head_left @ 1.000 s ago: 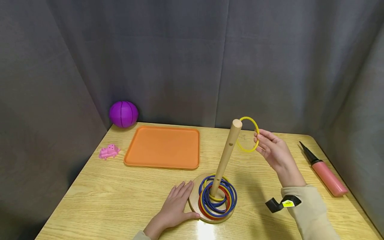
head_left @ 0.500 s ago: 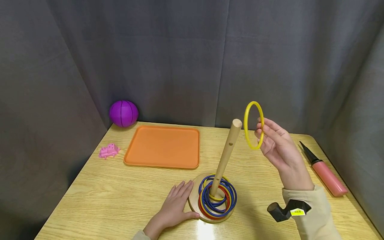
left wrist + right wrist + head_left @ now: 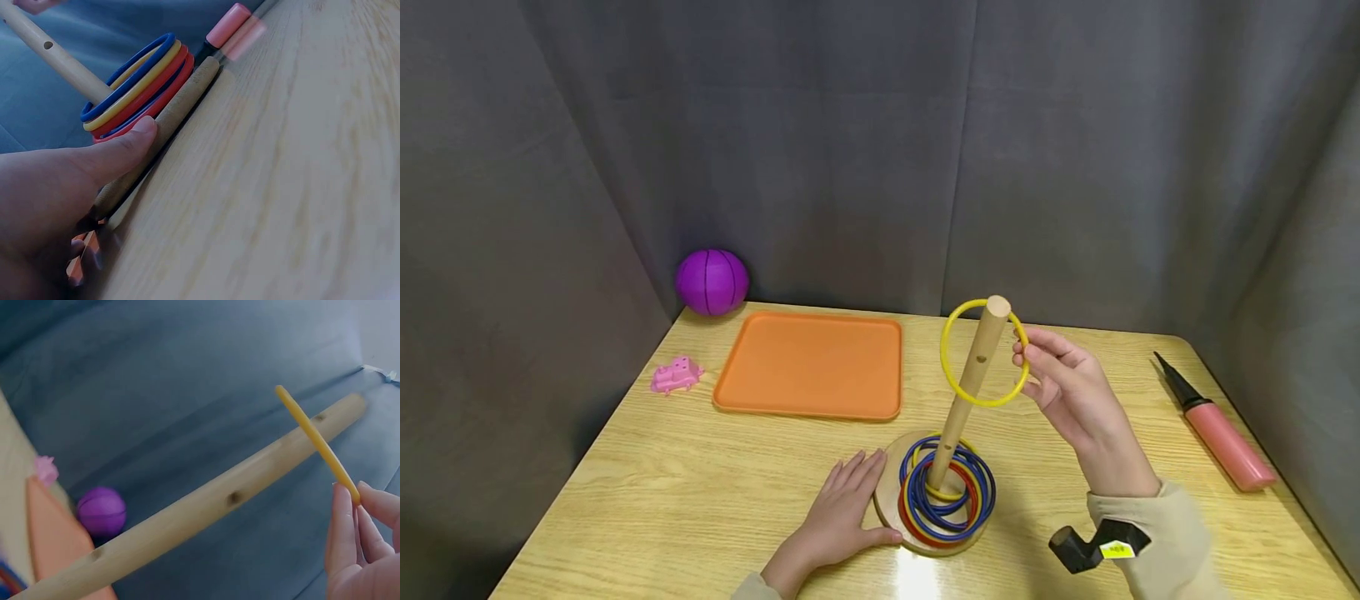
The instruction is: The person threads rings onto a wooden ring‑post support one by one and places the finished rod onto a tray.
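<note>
A yellow ring (image 3: 957, 384) encircles the upper part of the wooden peg (image 3: 973, 367), its near edge passing in front of the wood. My right hand (image 3: 1071, 387) pinches this ring at its right side between thumb and fingers; in the right wrist view the ring (image 3: 322, 450) appears edge-on across the peg. Several blue, red and yellow rings (image 3: 946, 529) lie loosely stacked around the peg's foot on the round wooden base (image 3: 891, 487). My left hand (image 3: 842, 508) rests at the left of that base, fingers extended; its thumb (image 3: 128, 147) touches the base's rim.
Behind the base lies an orange tray (image 3: 808, 367). A pink toy (image 3: 677, 375) sits left of it, with a purple ball (image 3: 712, 282) at the back left corner. On the right lies a pink and black hand pump (image 3: 1228, 446). Grey curtains (image 3: 820, 150) surround the table.
My right hand lifts the yellow ring beside the peg's top, then brings it left and down, so the ring now goes round the peg. My left hand stays on the base.
</note>
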The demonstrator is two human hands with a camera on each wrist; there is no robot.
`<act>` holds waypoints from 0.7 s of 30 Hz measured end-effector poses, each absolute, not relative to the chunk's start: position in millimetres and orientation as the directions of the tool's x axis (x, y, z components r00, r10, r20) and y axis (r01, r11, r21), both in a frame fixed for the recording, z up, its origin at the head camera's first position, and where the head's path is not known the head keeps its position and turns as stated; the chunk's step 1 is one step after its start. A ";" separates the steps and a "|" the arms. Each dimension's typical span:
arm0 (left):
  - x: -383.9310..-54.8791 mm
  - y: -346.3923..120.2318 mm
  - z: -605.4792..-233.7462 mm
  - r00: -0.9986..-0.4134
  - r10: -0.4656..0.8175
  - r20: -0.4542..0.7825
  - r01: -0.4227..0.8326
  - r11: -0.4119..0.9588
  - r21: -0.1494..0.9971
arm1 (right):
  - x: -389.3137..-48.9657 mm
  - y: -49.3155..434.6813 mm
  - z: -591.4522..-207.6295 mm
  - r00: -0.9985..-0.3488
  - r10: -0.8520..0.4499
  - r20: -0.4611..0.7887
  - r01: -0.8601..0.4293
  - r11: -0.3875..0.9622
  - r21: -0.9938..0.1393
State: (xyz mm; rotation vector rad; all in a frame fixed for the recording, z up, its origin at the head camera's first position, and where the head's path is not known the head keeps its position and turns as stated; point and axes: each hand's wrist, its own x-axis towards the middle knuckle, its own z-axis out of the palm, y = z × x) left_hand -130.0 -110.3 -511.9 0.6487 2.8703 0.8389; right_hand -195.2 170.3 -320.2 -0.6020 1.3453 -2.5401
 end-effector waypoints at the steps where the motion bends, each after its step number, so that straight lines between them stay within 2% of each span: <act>1: -130.3 -110.0 -511.8 -0.907 0.420 0.040 0.376 0.760 0.531 | -194.2 170.2 -325.2 -0.905 -0.351 0.239 -0.019 -0.529 -0.848; 10: -130.9 -108.9 -510.8 -0.907 0.419 0.030 0.371 0.765 0.527 | -192.1 173.4 -367.8 -0.940 -0.331 0.085 -0.010 -0.220 -0.975; 16: -130.7 -109.4 -509.9 -0.908 0.418 0.035 0.372 0.766 0.525 | -191.4 175.9 -391.6 -0.943 -0.329 -0.042 0.046 -0.004 -0.999; 21: -129.6 -109.4 -508.5 -0.908 0.417 0.025 0.367 0.766 0.528 | -190.0 179.3 -410.1 -0.918 -0.379 -0.115 0.058 0.158 -0.986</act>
